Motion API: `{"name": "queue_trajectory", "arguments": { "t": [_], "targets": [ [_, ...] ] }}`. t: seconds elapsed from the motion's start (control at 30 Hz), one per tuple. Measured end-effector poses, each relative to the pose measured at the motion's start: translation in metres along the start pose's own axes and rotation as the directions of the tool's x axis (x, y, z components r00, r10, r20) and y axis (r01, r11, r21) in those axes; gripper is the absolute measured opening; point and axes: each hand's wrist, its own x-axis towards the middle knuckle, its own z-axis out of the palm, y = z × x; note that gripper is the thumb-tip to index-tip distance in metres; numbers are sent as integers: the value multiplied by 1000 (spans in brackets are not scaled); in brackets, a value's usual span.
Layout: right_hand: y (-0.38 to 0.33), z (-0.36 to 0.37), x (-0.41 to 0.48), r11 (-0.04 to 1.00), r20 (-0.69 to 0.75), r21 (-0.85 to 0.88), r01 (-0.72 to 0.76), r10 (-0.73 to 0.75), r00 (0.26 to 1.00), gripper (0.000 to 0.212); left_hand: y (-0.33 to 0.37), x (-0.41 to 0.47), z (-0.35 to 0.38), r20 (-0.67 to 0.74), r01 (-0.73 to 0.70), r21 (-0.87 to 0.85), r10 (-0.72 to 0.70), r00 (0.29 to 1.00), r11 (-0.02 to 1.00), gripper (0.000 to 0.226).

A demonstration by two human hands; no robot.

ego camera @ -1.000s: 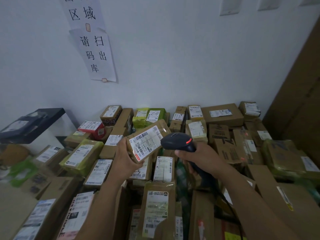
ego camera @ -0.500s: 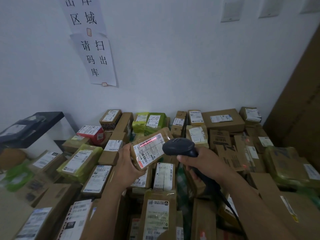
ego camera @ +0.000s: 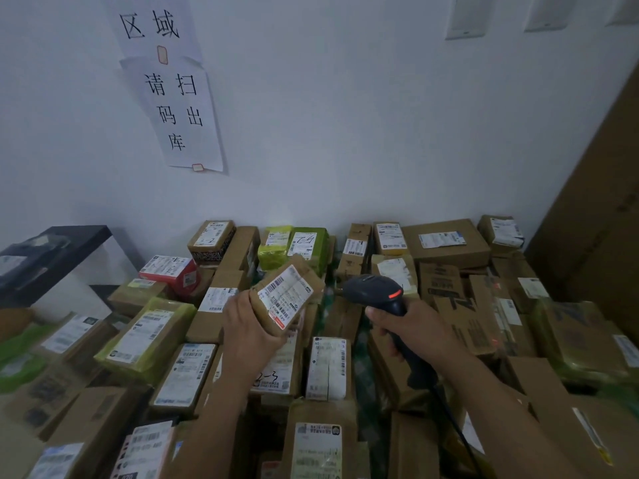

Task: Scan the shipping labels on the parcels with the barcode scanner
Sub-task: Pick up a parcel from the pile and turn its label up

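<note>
Both hands are busy and apart: the left hand (ego camera: 254, 335) grips a small brown parcel (ego camera: 262, 311) by its lower end, raised above the pile (ego camera: 328, 368), while the right hand (ego camera: 415, 328) holds the barcode scanner (ego camera: 371, 288) by its handle, just beside it. Light, stiff cardboard by its looks, it suits a one-handed hold clear of the shipping label (ego camera: 287, 293).

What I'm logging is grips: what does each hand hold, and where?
Left hand grips a brown parcel by its lower end; right hand grips the barcode scanner by its handle.
</note>
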Motion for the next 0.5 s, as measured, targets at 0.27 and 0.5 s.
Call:
{"name": "queue_trajectory", "arguments": {
  "t": [0.27, 0.5],
  "targets": [
    [2, 27, 47, 1000, 2, -4, 2, -2, 1000, 24, -19, 44, 25, -76, -116, 189, 132, 988, 975, 109],
    [13, 37, 89, 998, -6, 27, -55, 56, 998, 20, -40, 90, 61, 236, -191, 390, 103, 966, 901, 124]
  ]
}}
